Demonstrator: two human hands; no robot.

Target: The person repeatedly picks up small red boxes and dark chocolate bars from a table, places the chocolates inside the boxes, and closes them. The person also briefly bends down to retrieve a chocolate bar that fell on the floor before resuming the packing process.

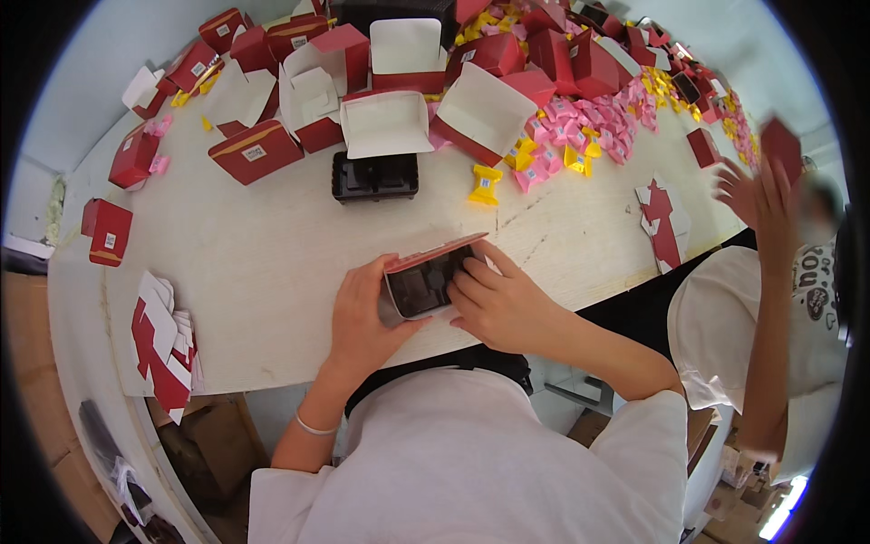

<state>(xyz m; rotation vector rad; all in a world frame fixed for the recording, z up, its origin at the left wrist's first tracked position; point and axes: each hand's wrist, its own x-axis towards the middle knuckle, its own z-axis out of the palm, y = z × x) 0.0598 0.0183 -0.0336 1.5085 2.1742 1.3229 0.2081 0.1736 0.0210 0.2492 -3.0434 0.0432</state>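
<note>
A red and white paperboard box (438,253) is tilted between my hands, its open end towards me, with a black plastic tray (425,284) inside. My left hand (363,313) grips the box's left end, thumb below. At the right end, the fingers of my right hand (499,296) are bent against the tray and the box's edge; part of that end is hidden behind them. Beyond the box, a black plastic tray (375,178) lies on the table in front of an open box with a white lid (385,126). A yellow wrapped packet (484,185) lies right of that tray.
Open red boxes (255,151) crowd the table's far side. Pink wrapped packets (605,126) are heaped with yellow ones at the back right. Flat box blanks (163,343) lie at the left edge, more blanks (660,228) at the right. A co-worker's hands (764,194) hold a red box at far right.
</note>
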